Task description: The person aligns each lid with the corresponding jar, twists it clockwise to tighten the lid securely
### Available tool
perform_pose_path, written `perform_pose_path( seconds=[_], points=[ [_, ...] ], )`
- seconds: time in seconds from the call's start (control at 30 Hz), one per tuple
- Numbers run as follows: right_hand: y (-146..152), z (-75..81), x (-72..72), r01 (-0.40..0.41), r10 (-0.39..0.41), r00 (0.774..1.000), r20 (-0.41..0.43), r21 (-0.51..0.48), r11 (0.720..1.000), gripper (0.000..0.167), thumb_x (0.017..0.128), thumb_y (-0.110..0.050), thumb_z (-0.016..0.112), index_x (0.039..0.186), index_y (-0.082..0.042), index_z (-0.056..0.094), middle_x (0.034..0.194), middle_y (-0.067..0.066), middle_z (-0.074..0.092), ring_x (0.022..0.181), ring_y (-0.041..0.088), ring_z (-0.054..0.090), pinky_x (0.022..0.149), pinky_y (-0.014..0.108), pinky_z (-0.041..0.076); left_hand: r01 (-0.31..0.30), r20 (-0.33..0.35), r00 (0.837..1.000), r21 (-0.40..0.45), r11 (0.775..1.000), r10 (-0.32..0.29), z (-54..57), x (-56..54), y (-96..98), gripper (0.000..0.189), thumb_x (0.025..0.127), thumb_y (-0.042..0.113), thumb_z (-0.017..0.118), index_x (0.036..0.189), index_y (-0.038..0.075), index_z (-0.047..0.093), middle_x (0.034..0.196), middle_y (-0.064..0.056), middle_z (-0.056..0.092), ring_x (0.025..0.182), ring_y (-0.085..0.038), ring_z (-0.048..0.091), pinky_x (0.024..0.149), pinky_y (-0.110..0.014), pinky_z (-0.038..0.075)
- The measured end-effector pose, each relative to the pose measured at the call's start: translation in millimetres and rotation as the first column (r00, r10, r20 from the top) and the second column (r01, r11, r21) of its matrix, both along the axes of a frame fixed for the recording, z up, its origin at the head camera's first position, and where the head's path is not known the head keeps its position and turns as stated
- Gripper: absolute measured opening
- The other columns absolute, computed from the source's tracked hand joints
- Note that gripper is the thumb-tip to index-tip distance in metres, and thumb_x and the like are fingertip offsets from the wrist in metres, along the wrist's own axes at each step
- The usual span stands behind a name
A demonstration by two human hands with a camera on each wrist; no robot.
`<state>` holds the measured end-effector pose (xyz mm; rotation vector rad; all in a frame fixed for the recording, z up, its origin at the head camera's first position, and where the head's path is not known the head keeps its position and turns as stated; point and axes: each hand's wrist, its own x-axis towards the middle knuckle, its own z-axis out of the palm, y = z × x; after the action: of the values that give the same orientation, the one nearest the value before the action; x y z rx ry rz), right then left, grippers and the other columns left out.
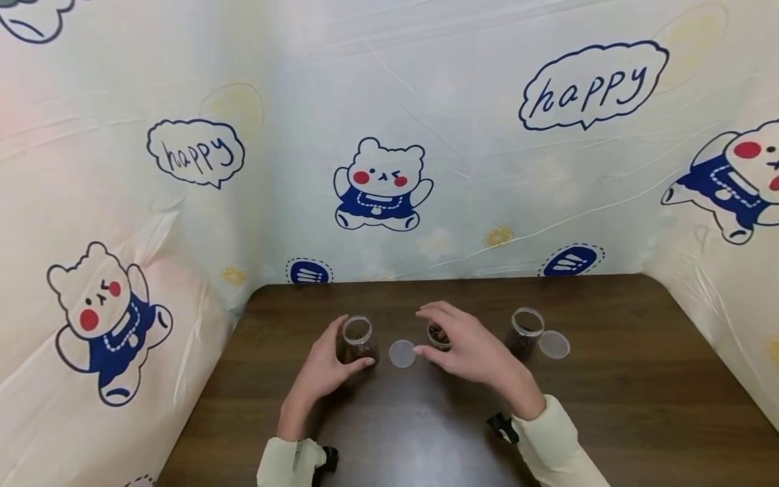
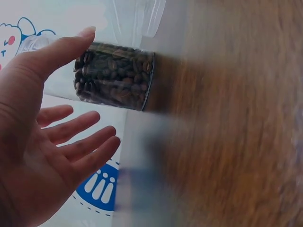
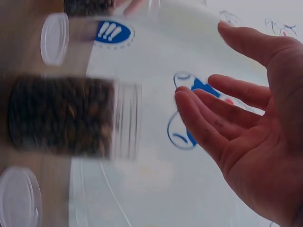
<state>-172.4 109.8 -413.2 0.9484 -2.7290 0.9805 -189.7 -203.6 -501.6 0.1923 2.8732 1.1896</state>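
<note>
My left hand curves around a clear jar at the left of the table, its thumb at the near side. In the left wrist view the jar holds dark coffee beans; the thumb overlaps it and the other fingers are spread loosely. My right hand reaches over the middle jar, partly hiding it; brown beans show at its mouth. In the right wrist view the hand's fingers are extended with nothing between them, beside an uncapped jar of coffee beans.
A third uncapped jar with dark contents stands right of my right hand, a round clear lid beside it. Another lid lies between the left and middle jars. Printed sheeting hangs behind and beside the brown table.
</note>
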Motion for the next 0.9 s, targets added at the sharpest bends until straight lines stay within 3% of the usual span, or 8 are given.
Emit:
perform_pose_path(
  seconds=[0.07, 0.2, 0.3, 0.47, 0.7, 0.9],
  points=[
    [-7, -1.9, -0.1, -0.015, 0.016, 1.000, -0.005, 0.013, 1.000, 0.056, 0.098, -0.034, 0.077, 0.144, -0.008, 0.059, 0.147, 0.011, 0.060, 0.107, 0.020, 0.071, 0.092, 0.041, 0.061, 0.004, 0.004, 1.000, 0.034, 0.999, -0.005, -0.5, -0.7, 0.3, 0.104, 0.081, 0.045, 0.091, 0.161, 0.012, 0.033, 0.152, -0.015, 0.057, 0.143, -0.036, 0.054, 0.118, -0.062, 0.043],
    [-20, -5.4, 0.0, -0.035, 0.035, 0.999, 0.001, 0.017, 0.999, 0.055, 0.096, -0.031, 0.078, 0.142, -0.007, 0.061, 0.146, 0.012, 0.061, 0.117, 0.024, 0.069, 0.099, 0.044, 0.058, 0.018, 0.002, 1.000, 0.103, 0.994, -0.018, -1.8, -1.1, 0.6, 0.098, 0.081, 0.039, 0.093, 0.158, 0.015, 0.037, 0.145, -0.013, 0.063, 0.134, -0.033, 0.061, 0.114, -0.059, 0.048],
    [-29, -10.8, -0.3, -0.051, 0.050, 0.998, 0.035, 0.018, 0.999, 0.054, 0.097, -0.032, 0.078, 0.142, -0.007, 0.060, 0.146, 0.012, 0.061, 0.127, 0.027, 0.066, 0.104, 0.047, 0.056, 0.016, -0.003, 1.000, 0.127, 0.992, -0.015, -2.8, -1.5, 1.5, 0.097, 0.081, 0.036, 0.093, 0.158, 0.016, 0.037, 0.143, -0.013, 0.064, 0.131, -0.033, 0.063, 0.112, -0.058, 0.050],
    [-43, -26.0, -2.1, -0.083, 0.077, 0.988, 0.133, 0.044, 0.996, 0.055, 0.099, -0.034, 0.075, 0.144, -0.008, 0.059, 0.147, 0.011, 0.060, 0.124, 0.026, 0.066, 0.101, 0.047, 0.057, -0.013, 0.019, 1.000, 0.136, 0.991, 0.011, -4.5, -0.7, 3.1, 0.096, 0.082, 0.034, 0.092, 0.158, 0.017, 0.036, 0.143, -0.015, 0.063, 0.128, -0.034, 0.065, 0.109, -0.056, 0.053],
    [-60, -43.4, -9.7, -0.063, 0.038, 0.982, 0.188, 0.129, 0.990, 0.057, 0.099, -0.036, 0.074, 0.145, -0.006, 0.058, 0.146, 0.013, 0.060, 0.131, 0.029, 0.063, 0.105, 0.048, 0.055, -0.005, 0.004, 1.000, 0.193, 0.981, 0.004, -8.2, -2.9, 3.5, 0.096, 0.083, 0.027, 0.092, 0.158, 0.013, 0.034, 0.144, -0.020, 0.062, 0.132, -0.035, 0.062, 0.111, -0.056, 0.052],
    [-72, -56.1, -12.8, -0.040, 0.001, 0.986, 0.168, 0.230, 0.972, 0.059, 0.100, -0.037, 0.073, 0.146, -0.003, 0.057, 0.147, 0.016, 0.058, 0.134, 0.033, 0.059, 0.108, 0.049, 0.053, -0.003, 0.011, 1.000, 0.200, 0.980, 0.001, -8.7, -3.4, 3.9, 0.096, 0.084, 0.027, 0.091, 0.159, 0.015, 0.032, 0.145, -0.017, 0.062, 0.132, -0.032, 0.063, 0.112, -0.055, 0.051]
  ],
)
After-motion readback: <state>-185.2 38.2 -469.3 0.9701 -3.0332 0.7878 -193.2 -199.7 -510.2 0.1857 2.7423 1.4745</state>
